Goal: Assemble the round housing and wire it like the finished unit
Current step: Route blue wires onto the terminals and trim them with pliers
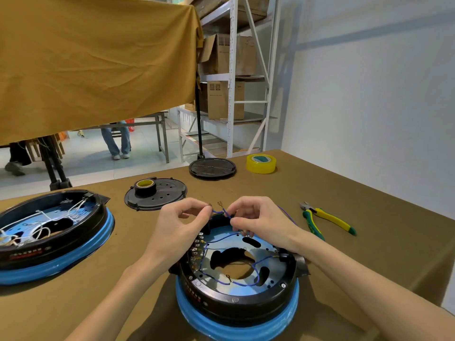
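Round housing: the round housing point(237, 279) sits open side up on the table at about 6 o'clock in the view, a black ring on a blue base, with a pale metal plate inside that has dark cut-outs.
Blue wires: thin blue wires point(242, 283) loop across the plate; several run to a row of terminals on the inner wall at the housing's 9 o'clock, and one loose end with a ring lug lies near the centre opening.
Held wire ends: two blue wire ends point(220, 210) with metal lugs rise above the housing's 12 o'clock rim, between the two hands.
Left hand: the left hand point(179, 223) pinches one wire end between thumb and forefinger, the other fingers curled.
Right hand: the right hand point(256, 219) pinches the blue wire in curled fingertips, just beside the left hand.
Finished unit: the finished unit point(49, 235), with white wiring inside, rests at 9 o'clock, well apart from the housing.
Covers: a black perforated cover point(170, 193) bearing a dark tape roll point(145, 187) lies at 11 o'clock; a second black disc point(212, 167) lies at 12 o'clock.
Yellow tape: a yellow tape roll point(261, 163) stands at 1 o'clock, near the disc.
Pliers: yellow-and-green pliers point(327, 219) lie at 3 o'clock.
Table: a brown-covered table point(369, 254) carries everything.
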A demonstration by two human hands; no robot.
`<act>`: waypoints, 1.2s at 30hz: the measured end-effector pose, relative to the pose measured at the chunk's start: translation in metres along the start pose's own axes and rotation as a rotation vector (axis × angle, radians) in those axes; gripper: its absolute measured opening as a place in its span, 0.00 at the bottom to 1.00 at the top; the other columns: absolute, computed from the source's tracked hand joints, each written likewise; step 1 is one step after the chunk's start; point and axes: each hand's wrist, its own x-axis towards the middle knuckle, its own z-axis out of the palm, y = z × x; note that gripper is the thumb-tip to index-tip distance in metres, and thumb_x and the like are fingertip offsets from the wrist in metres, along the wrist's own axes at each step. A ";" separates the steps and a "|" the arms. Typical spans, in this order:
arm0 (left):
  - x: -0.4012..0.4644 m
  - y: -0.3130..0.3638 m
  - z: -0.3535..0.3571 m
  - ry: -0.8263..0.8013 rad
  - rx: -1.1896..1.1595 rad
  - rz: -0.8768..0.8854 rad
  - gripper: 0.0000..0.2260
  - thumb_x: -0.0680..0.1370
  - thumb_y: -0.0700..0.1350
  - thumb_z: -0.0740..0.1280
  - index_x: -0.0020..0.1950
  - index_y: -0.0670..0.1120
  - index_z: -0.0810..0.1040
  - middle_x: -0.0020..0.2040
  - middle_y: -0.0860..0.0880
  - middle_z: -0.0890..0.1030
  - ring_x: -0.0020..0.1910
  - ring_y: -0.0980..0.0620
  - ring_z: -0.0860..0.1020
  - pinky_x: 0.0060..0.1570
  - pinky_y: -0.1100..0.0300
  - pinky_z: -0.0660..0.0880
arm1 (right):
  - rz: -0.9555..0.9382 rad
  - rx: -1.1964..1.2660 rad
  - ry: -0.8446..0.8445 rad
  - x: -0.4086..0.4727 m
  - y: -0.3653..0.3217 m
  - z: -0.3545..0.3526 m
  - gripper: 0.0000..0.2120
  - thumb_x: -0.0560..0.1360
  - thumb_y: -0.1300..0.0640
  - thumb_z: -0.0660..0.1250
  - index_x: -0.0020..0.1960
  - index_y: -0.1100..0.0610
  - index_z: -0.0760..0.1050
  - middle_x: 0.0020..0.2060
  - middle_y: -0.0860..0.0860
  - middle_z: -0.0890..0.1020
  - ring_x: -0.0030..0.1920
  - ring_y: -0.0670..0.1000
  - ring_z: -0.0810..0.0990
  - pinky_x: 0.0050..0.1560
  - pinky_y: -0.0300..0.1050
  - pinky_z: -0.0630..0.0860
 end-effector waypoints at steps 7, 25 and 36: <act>0.000 -0.002 0.005 -0.078 0.005 -0.050 0.07 0.80 0.45 0.70 0.43 0.54 0.84 0.41 0.56 0.85 0.42 0.55 0.83 0.43 0.60 0.80 | 0.032 0.092 0.022 0.003 0.000 0.013 0.09 0.82 0.60 0.68 0.54 0.66 0.81 0.34 0.56 0.82 0.32 0.51 0.78 0.32 0.39 0.74; 0.003 0.001 0.000 -0.263 0.108 -0.088 0.06 0.80 0.48 0.71 0.46 0.55 0.87 0.40 0.58 0.86 0.43 0.57 0.83 0.41 0.66 0.78 | 0.101 0.214 0.033 0.003 0.010 0.019 0.04 0.80 0.62 0.69 0.51 0.62 0.83 0.37 0.54 0.85 0.37 0.49 0.83 0.31 0.39 0.79; 0.003 -0.001 -0.003 -0.307 -0.083 -0.241 0.08 0.81 0.48 0.70 0.46 0.52 0.88 0.43 0.53 0.87 0.47 0.56 0.85 0.49 0.61 0.77 | 0.151 0.287 0.006 0.000 0.003 0.019 0.09 0.80 0.62 0.70 0.57 0.67 0.81 0.47 0.64 0.86 0.41 0.53 0.83 0.37 0.45 0.83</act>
